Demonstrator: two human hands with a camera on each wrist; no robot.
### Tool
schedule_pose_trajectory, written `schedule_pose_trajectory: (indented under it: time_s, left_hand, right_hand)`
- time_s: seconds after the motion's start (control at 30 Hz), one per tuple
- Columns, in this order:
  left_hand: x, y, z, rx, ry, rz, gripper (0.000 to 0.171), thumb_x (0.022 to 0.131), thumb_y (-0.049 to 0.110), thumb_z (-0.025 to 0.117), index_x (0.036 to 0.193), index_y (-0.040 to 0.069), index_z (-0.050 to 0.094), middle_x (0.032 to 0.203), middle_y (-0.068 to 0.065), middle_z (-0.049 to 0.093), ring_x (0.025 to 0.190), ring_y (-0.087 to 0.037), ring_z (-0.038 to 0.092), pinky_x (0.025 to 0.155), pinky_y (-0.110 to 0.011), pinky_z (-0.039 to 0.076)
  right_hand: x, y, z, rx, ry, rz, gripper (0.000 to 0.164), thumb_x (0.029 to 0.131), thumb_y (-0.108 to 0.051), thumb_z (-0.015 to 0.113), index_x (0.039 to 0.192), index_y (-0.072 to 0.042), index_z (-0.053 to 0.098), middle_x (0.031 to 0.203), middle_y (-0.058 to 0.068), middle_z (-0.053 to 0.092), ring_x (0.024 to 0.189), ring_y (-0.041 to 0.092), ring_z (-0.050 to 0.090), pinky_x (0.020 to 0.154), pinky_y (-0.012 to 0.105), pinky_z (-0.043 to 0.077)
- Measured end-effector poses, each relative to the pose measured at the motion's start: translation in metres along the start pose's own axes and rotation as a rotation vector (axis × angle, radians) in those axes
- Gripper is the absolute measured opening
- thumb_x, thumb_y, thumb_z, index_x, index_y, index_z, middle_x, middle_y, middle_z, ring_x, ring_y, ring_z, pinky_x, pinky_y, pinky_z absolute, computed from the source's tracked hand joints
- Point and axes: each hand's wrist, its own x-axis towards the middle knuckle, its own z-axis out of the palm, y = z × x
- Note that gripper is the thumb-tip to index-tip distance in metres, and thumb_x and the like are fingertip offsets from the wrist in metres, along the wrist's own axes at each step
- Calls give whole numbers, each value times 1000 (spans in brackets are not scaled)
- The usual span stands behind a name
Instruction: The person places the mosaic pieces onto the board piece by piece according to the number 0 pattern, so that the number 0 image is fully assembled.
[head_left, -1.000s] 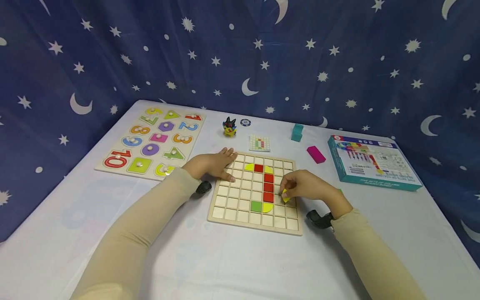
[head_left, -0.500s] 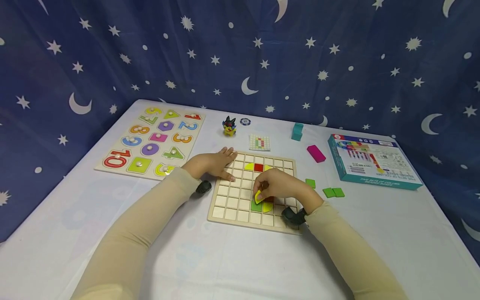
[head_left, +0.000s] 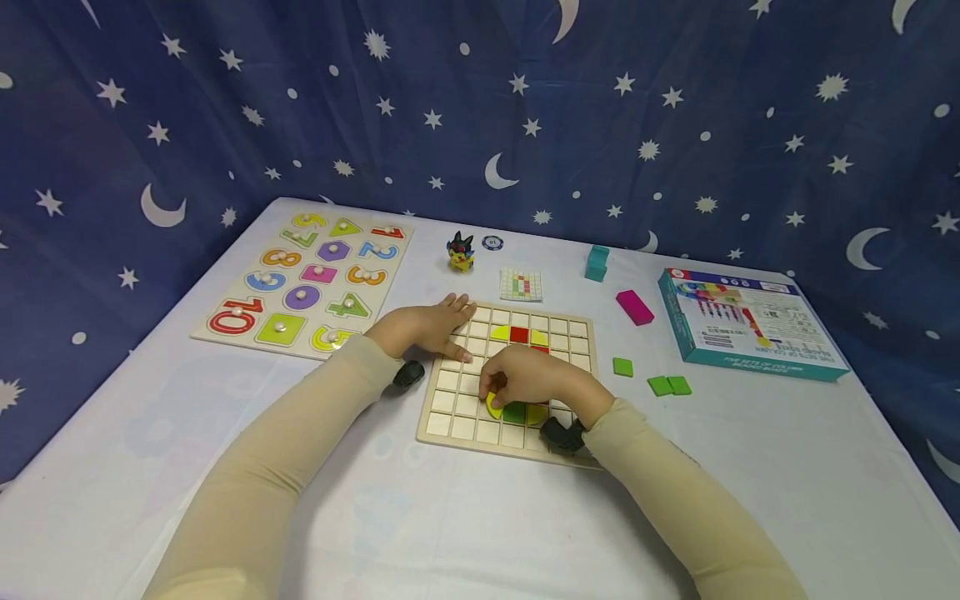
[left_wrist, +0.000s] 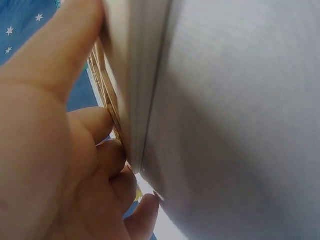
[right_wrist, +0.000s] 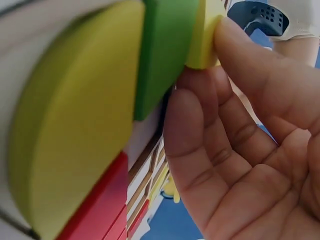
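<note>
A wooden grid board [head_left: 442, 425] lies on the table. My left hand [head_left: 426, 328] rests with spread fingers on its upper left edge; in the left wrist view the fingers [left_wrist: 111, 155] reach along the board's side [left_wrist: 135, 70]. My right hand [head_left: 525, 372] pinches a yellow quarter-circle tile [head_left: 492, 407] between thumb and fingertips, low over the board. Directly beside it sit a green square tile [right_wrist: 165, 55] and another yellow quarter-circle tile [right_wrist: 82, 115]. Further up the grid are a red square tile [head_left: 519, 335] and two yellow tiles; the right hand hides most of the red column.
Several green square tiles [head_left: 622, 367] lie right of the board. Behind are a pattern card [head_left: 521, 285], a small figurine [head_left: 461, 252], a round chip [head_left: 492, 242], a teal block [head_left: 596, 263] and a magenta block [head_left: 634, 307]. A number puzzle [head_left: 303, 297] stands left, a box [head_left: 750, 325] right.
My right hand has carried the yellow tile leftward across the board, from its right side to the left of the green tile. The green tiles at right came into view. My left hand stays put.
</note>
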Motion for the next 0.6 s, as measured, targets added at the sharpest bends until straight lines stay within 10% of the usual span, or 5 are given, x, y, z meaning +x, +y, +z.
schedule_pose_trajectory:
  time_s: [0.6]
  left_hand:
    - [1,-1,0,-12,1,6,95,86,51,56,148,6,0,154,-14,-8,141,-32,-10,115,-44,4]
  right_hand:
    - [4,-5,3,-10,-44,6,13,77,-4,72,82,-16,68,74,-5,57,73,10,49,68,22,43]
